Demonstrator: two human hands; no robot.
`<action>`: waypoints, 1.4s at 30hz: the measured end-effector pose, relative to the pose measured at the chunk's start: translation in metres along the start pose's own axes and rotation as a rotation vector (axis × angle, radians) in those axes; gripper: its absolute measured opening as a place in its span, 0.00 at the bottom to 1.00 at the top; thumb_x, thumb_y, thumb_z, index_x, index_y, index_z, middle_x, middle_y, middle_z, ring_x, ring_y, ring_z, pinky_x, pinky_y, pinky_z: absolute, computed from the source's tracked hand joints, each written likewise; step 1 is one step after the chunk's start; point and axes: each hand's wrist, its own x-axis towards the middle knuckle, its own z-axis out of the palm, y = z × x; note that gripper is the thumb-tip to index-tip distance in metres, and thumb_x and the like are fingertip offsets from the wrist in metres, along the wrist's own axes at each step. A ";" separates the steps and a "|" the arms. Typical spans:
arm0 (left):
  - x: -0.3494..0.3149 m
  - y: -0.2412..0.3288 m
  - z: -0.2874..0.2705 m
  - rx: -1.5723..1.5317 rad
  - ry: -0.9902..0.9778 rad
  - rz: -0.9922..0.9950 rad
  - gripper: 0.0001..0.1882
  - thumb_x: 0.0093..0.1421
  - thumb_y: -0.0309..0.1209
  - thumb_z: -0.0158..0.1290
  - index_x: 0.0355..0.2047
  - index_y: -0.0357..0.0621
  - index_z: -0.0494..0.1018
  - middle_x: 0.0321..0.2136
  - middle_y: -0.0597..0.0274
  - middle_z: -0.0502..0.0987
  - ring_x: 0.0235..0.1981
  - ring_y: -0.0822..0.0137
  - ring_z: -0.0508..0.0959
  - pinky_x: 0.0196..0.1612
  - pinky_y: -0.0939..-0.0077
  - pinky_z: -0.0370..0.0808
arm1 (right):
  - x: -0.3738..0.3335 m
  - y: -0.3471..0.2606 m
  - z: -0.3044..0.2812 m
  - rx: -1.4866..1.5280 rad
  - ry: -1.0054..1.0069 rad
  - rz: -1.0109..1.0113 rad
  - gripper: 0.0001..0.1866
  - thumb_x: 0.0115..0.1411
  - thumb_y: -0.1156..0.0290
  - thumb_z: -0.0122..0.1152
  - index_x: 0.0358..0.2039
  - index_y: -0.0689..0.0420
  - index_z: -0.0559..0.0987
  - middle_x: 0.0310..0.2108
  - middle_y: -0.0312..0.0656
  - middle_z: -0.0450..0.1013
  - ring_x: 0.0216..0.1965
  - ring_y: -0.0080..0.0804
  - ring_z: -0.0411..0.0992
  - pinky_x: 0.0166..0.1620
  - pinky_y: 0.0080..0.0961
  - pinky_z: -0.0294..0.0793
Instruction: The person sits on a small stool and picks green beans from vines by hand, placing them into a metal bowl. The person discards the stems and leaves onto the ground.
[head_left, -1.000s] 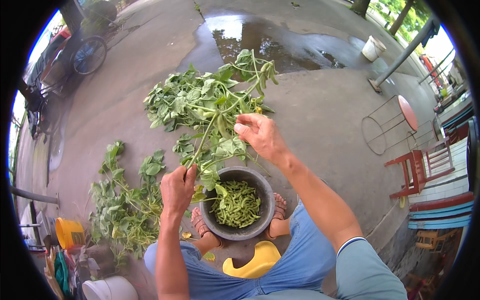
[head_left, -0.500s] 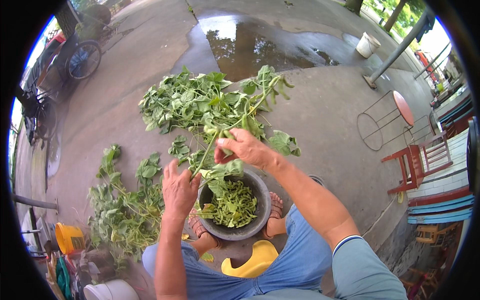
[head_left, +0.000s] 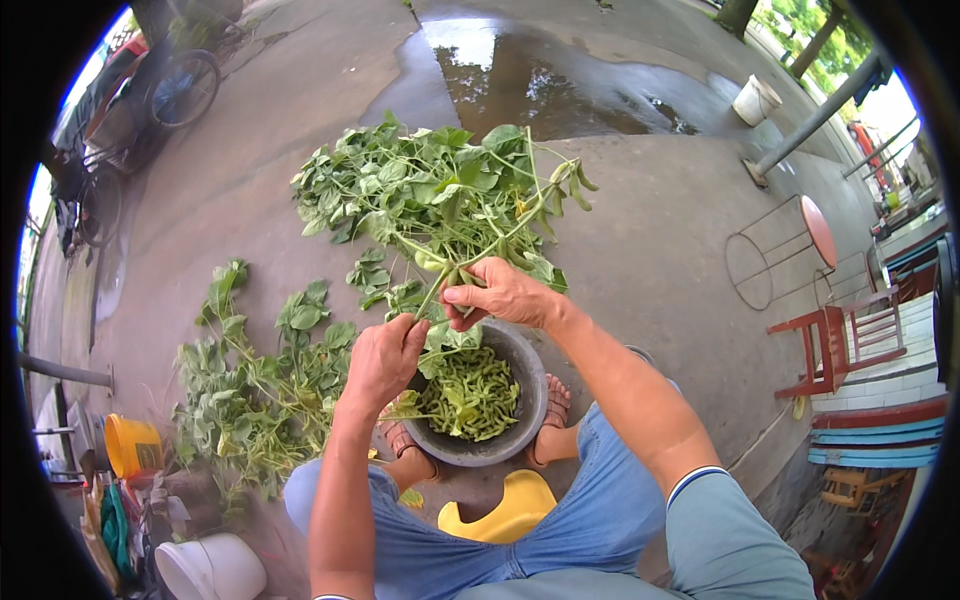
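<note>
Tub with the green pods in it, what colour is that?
The tub is grey; the head view shows it best.

Widest gap: bare floor (head_left: 655, 235) fwd-R, btwn R forearm (head_left: 620, 380) & pink rd stool (head_left: 818, 232); stool's wire legs + red chair (head_left: 822, 350) shut it off farther R. Fwd, low: far leaf pile (head_left: 390, 190) in the way, held stalk (head_left: 505, 242) w/ pods (head_left: 558, 188) poking out fwd-R over it. L: 2nd leaf pile (head_left: 255, 395) blocks floor nr L forearm (head_left: 342, 500); thin floor strip btwn piles. Basin (head_left: 535, 395): far-L part under leaves & L/R hands (head_left: 383, 362) (head_left: 500, 295), near-R part open from above; sandaled feet (head_left: 553, 405) either side.
</note>
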 end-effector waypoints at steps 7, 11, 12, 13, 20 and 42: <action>-0.001 0.004 0.003 0.091 0.095 0.075 0.11 0.68 0.38 0.51 0.35 0.44 0.72 0.22 0.45 0.77 0.27 0.40 0.77 0.29 0.47 0.70 | -0.004 -0.001 -0.001 0.210 -0.087 0.170 0.18 0.65 0.57 0.62 0.45 0.59 0.79 0.37 0.40 0.78 0.37 0.31 0.79 0.45 0.33 0.83; 0.001 0.002 0.002 0.242 0.120 0.077 0.16 0.67 0.42 0.53 0.29 0.44 0.70 0.21 0.48 0.77 0.26 0.43 0.79 0.28 0.50 0.71 | 0.005 0.024 0.001 0.242 -0.059 0.209 0.18 0.66 0.55 0.60 0.38 0.61 0.77 0.33 0.42 0.77 0.36 0.34 0.80 0.42 0.33 0.85; -0.001 0.001 0.003 0.282 0.121 0.072 0.15 0.68 0.41 0.52 0.28 0.44 0.71 0.21 0.48 0.78 0.26 0.43 0.79 0.28 0.50 0.72 | 0.005 0.027 0.001 0.151 -0.056 0.212 0.19 0.67 0.54 0.59 0.37 0.62 0.77 0.32 0.42 0.77 0.34 0.33 0.80 0.40 0.33 0.85; -0.004 0.000 0.003 0.323 0.122 0.064 0.15 0.68 0.41 0.52 0.28 0.44 0.71 0.20 0.49 0.78 0.25 0.44 0.79 0.28 0.51 0.72 | 0.005 0.025 0.005 0.059 -0.058 0.215 0.20 0.67 0.54 0.59 0.36 0.62 0.77 0.31 0.42 0.77 0.32 0.33 0.80 0.39 0.32 0.84; -0.010 -0.002 0.021 0.426 0.069 0.008 0.17 0.69 0.40 0.50 0.27 0.42 0.72 0.19 0.48 0.78 0.24 0.46 0.81 0.28 0.51 0.75 | 0.017 0.061 0.037 -1.156 0.521 -0.136 0.19 0.66 0.61 0.53 0.25 0.61 0.78 0.25 0.57 0.77 0.28 0.58 0.77 0.34 0.47 0.79; -0.007 -0.002 -0.012 0.541 0.237 -0.120 0.16 0.70 0.37 0.48 0.28 0.40 0.74 0.24 0.49 0.81 0.25 0.48 0.82 0.31 0.55 0.78 | -0.008 0.067 -0.028 -0.604 0.098 0.613 0.17 0.64 0.61 0.58 0.27 0.64 0.79 0.24 0.45 0.77 0.25 0.32 0.78 0.27 0.26 0.79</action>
